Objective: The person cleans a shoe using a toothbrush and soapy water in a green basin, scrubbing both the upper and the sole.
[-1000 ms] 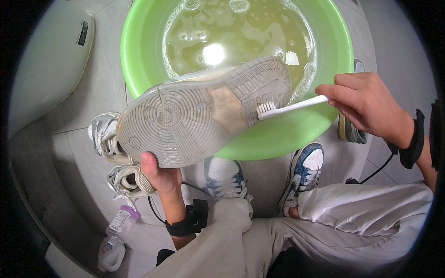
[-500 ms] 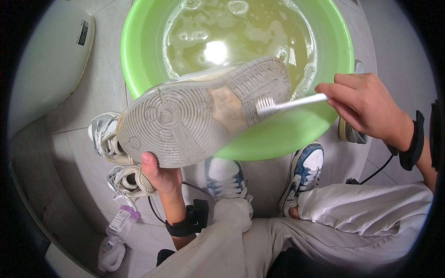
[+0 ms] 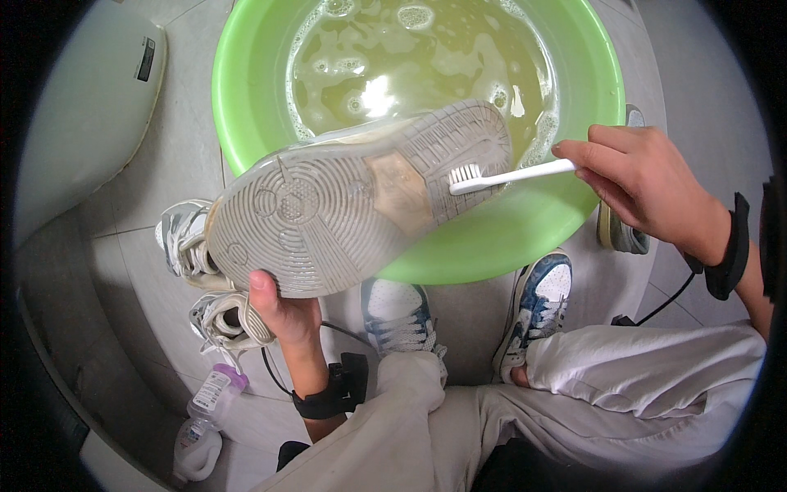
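My left hand (image 3: 287,313) grips a sneaker (image 3: 316,234) by its toe end, thumb on the sole and the other fingers hidden behind it. The wet, greyish sole faces me, with ring-shaped tread at the toe and a beige patch in the middle. In my right hand (image 3: 643,184) is a white toothbrush (image 3: 533,173), pinched by its handle. The bristles are at the heel part of the tread; whether they press on it I cannot tell. Beneath the heel stands a green basin (image 3: 508,246) holding yellowish, foamy water (image 3: 443,70).
On the tiled floor at the left lie a pair of laced sneakers (image 3: 187,238) and a clear bottle with a purple cap (image 3: 215,392). A white rounded fixture (image 3: 90,107) rises at the upper left. Another shoe (image 3: 623,230) sits right of the basin. My feet (image 3: 398,316) are close to its near rim.
The toothbrush has shifted slightly left and up along the heel tread, its bristles now turned more upward. My right hand moved a little with it; the sneaker stays nearly still.
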### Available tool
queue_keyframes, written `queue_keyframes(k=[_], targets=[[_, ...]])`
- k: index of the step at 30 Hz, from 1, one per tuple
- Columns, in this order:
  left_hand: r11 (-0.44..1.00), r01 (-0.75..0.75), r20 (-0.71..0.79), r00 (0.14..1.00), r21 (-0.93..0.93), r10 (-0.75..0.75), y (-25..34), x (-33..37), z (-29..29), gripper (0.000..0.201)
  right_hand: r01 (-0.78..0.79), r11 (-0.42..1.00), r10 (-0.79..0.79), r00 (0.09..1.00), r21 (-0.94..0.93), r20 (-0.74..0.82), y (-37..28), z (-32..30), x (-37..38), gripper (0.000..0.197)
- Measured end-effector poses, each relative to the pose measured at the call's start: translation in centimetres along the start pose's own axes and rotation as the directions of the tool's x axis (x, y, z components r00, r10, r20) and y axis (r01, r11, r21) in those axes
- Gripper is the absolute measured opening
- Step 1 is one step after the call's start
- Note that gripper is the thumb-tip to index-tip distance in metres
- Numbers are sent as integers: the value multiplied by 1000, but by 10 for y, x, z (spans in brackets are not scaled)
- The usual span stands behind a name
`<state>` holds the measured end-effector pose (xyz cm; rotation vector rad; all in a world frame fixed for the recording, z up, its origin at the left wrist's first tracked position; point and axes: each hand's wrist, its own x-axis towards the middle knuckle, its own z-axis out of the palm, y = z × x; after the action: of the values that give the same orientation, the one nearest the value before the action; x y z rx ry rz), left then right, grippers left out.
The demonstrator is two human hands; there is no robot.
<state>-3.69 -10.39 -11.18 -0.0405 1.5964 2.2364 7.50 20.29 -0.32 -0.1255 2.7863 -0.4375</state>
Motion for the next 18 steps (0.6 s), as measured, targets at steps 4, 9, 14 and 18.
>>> queue_keyframes(k=[4,9,14,18], targets=[[1000,7,40,999,-1,-6,0,0,0,65,22,1000,-22,999,0,30,0,-3,0,20],[1000,3,36,999,-2,-3,-1,0,-2,64,64,998,-66,991,20,113,1,-9,2,19],[1000,-13,54,998,4,13,-1,1,-1,63,81,996,-81,997,-48,-3,2,-7,5,17],[1000,-16,48,999,-7,17,-2,0,-3,62,68,998,-68,994,10,84,-1,-13,6,16]])
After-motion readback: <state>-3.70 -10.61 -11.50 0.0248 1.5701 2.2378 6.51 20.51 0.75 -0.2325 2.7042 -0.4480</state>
